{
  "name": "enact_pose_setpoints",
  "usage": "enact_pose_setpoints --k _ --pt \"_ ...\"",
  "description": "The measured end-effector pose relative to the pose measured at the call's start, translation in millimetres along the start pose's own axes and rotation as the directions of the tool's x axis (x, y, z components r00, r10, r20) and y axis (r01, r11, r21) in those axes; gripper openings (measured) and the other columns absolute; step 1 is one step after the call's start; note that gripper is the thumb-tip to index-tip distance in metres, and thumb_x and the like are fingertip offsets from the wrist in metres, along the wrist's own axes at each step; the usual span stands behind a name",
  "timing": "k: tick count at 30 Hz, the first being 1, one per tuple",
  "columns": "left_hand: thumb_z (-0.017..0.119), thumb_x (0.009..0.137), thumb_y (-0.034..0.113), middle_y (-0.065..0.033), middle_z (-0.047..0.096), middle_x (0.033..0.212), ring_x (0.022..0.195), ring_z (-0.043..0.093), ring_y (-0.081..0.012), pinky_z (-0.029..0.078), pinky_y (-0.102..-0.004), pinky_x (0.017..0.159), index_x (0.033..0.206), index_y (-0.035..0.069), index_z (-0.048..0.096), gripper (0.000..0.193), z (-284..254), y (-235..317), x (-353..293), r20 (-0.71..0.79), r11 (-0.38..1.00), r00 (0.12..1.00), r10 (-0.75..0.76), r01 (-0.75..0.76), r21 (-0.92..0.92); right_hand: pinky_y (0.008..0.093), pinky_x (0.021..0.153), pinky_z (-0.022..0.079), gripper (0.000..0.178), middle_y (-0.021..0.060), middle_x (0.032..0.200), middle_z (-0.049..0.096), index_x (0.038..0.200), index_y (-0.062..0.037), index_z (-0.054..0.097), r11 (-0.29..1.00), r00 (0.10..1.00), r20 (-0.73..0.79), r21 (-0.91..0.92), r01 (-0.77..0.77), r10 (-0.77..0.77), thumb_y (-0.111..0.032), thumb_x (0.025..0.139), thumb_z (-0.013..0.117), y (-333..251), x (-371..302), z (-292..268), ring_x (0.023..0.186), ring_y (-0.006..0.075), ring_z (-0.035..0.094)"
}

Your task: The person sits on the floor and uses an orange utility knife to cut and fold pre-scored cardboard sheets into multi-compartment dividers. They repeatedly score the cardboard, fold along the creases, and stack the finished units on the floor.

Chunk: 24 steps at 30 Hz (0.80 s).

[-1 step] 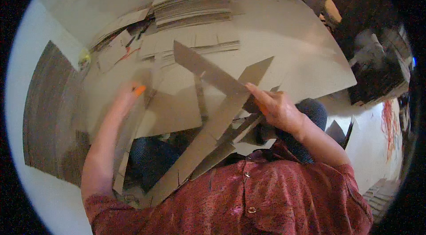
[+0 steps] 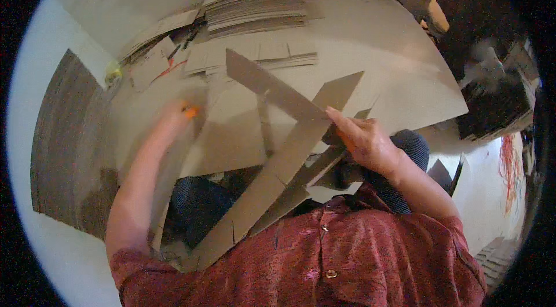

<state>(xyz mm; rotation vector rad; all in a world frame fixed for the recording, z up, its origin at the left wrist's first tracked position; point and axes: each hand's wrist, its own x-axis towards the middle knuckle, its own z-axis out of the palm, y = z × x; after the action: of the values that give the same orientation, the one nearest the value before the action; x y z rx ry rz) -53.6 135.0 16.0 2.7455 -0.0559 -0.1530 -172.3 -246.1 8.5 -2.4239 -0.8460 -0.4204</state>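
Note:
My right hand point(image 2: 370, 142) pinches crossed cardboard strips point(image 2: 278, 159) where they meet, thumb on top. One long strip slants down toward my shirt; others cross it and stick up toward the table. On the left, my left hand point(image 2: 180, 114) is blurred by motion, with a small orange thing point(image 2: 190, 111) at its fingers that I cannot make out. A long cardboard strip point(image 2: 200, 111), also blurred, runs down beside that forearm and appears gripped by the hand, though its fingers are mostly hidden.
A pale table point(image 2: 394, 69) spreads ahead. Tall cardboard stacks point(image 2: 258, 8) stand at its back, with flat cardboard pieces point(image 2: 272, 55) before them. Another stack point(image 2: 69, 150) is at the left. Dark bundles point(image 2: 498, 98) and red strings point(image 2: 508, 162) are at the right.
My left hand has moved slightly right and the blurred strip has shifted with it. My right hand keeps its hold on the crossed strips; the whole view has shifted a little.

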Motion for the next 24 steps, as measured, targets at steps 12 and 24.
enact_pose_setpoints --k 12,24 --pt "0.061 0.075 0.026 -0.0123 0.058 0.061 0.055 0.054 -0.0192 0.043 -0.0345 0.056 0.078 0.000 0.065 0.026 62.8 88.9 0.6 0.081 0.965 0.986 0.145 -0.123 -0.230 0.0393 0.057 0.047 0.053 0.0194 0.079 0.059 0.125 -0.0062 0.040 0.988 0.989 -0.051 0.074 -0.136 0.140 0.005 0.074 0.052 -20.2 -15.2 -21.7 0.066 0.0355 0.059" --pt "0.057 0.074 0.015 -0.0213 0.053 0.062 0.053 0.051 -0.0309 0.041 -0.0366 0.053 0.066 -0.003 0.058 0.019 61.9 129.5 -22.8 0.047 0.875 0.873 0.485 -0.483 -0.039 0.0402 0.059 0.045 0.051 0.0216 0.080 0.057 0.125 -0.0050 0.040 0.965 0.966 0.076 0.070 -0.252 0.247 0.005 0.075 0.048 -3.0 -16.4 -18.9 0.065 0.0368 0.057"
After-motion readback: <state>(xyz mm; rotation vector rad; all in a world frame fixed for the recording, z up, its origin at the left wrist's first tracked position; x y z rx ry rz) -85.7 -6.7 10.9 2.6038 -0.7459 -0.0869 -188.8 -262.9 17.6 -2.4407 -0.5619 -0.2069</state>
